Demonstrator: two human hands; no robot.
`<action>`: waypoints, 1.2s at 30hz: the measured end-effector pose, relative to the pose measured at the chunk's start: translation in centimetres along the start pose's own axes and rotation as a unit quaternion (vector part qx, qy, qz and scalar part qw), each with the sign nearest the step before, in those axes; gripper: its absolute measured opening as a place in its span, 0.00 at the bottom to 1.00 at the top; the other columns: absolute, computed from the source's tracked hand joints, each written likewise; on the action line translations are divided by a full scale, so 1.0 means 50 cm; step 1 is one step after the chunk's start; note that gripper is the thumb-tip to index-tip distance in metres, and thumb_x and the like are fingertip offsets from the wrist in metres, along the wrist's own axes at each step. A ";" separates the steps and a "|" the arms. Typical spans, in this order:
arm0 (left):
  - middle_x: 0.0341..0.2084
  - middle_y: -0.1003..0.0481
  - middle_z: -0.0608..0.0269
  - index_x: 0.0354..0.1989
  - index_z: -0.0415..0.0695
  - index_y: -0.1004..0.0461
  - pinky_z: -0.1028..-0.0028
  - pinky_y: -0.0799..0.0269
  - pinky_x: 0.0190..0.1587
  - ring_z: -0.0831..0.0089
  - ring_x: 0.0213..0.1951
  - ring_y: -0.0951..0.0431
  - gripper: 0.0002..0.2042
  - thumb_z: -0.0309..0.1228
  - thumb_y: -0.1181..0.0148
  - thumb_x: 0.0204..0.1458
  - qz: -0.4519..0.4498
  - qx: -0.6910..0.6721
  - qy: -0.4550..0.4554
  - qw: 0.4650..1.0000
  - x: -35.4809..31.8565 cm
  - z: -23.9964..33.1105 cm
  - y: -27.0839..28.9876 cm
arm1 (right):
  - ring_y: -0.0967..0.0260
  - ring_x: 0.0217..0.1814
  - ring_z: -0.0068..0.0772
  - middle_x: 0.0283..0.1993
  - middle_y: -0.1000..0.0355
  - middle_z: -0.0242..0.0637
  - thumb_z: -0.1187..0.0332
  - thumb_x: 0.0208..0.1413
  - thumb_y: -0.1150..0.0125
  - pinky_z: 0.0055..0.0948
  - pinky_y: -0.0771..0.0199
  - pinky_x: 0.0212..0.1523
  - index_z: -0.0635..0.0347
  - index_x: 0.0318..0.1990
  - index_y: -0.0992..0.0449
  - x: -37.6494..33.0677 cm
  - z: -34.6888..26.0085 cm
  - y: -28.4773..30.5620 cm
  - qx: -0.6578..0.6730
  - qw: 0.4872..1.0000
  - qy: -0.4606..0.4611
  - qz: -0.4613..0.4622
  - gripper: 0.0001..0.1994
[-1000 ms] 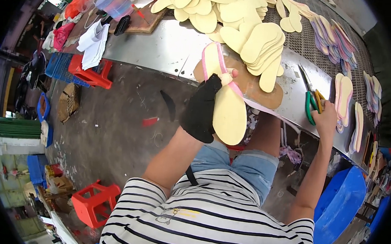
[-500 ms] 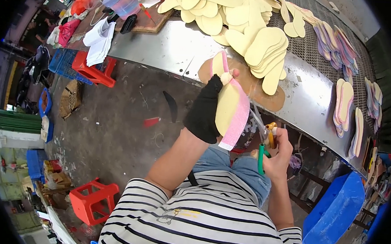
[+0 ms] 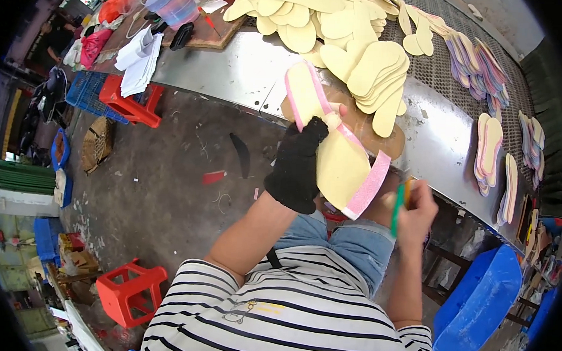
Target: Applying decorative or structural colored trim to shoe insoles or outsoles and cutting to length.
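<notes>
My left hand (image 3: 294,160), in a black glove with bare fingertips, grips a pale yellow insole (image 3: 340,166) by its narrow middle, above my lap at the table's front edge. Pink trim lines parts of the insole's rim. At its lower right, a pink fuzzy strip (image 3: 371,185) has its upper end standing off the edge. My right hand (image 3: 417,211), bare, is closed round scissors (image 3: 398,210) with green and orange handles, apart from the insole on its right. Motion smears the scissors, and their blades cannot be made out.
Yellow insole shapes (image 3: 379,69) lie heaped on the metal table (image 3: 445,130), over a brown board (image 3: 384,143). Trimmed insoles (image 3: 488,148) lie in bundles at the right. A blue tub (image 3: 480,307) stands at lower right, and red stools (image 3: 132,291) stand at the left.
The scissors have moved right, away from the insole, with my right hand. The insole has turned in my left hand, and the pink strip's upper end has come away from its edge.
</notes>
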State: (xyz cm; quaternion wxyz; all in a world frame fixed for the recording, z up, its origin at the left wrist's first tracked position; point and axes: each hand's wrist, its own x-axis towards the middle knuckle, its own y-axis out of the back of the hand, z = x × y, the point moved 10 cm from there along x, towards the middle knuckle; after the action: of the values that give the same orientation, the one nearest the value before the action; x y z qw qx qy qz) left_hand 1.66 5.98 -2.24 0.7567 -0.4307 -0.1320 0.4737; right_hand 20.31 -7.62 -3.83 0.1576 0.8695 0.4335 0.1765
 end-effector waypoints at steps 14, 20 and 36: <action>0.35 0.25 0.62 0.43 0.36 0.28 0.77 0.29 0.37 0.78 0.35 0.25 0.12 0.26 0.44 0.51 0.014 0.348 -0.292 0.891 -0.020 0.102 -0.096 | 0.34 0.35 0.25 0.37 0.33 0.37 0.75 0.41 0.34 0.21 0.31 0.30 0.67 0.39 0.30 0.064 -0.247 -0.032 0.137 0.978 0.137 -0.075 0.16; 0.31 0.24 0.64 0.40 0.36 0.25 0.78 0.30 0.34 0.80 0.31 0.26 0.10 0.23 0.41 0.49 0.032 0.246 -0.289 0.925 -0.016 0.146 -0.081 | 0.34 0.29 0.26 0.33 0.32 0.37 0.80 0.42 0.39 0.19 0.35 0.26 0.67 0.33 0.28 0.074 -0.298 -0.018 0.003 0.961 0.277 -0.006 0.09; 0.32 0.23 0.61 0.41 0.34 0.26 0.77 0.28 0.38 0.78 0.34 0.25 0.10 0.20 0.43 0.49 -0.062 0.268 -0.235 0.932 -0.002 0.111 -0.105 | 0.45 0.23 0.15 0.22 0.38 0.26 0.66 0.58 0.48 0.19 0.48 0.23 0.65 0.28 0.30 0.115 -0.252 -0.125 0.243 0.930 0.114 -0.251 0.11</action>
State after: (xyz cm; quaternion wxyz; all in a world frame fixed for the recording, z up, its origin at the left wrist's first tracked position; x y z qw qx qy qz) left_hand 1.41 7.88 5.18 0.8189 -0.0794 -0.2011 0.5316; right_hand 13.60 2.16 5.68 -0.0699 0.7182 0.6821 0.1189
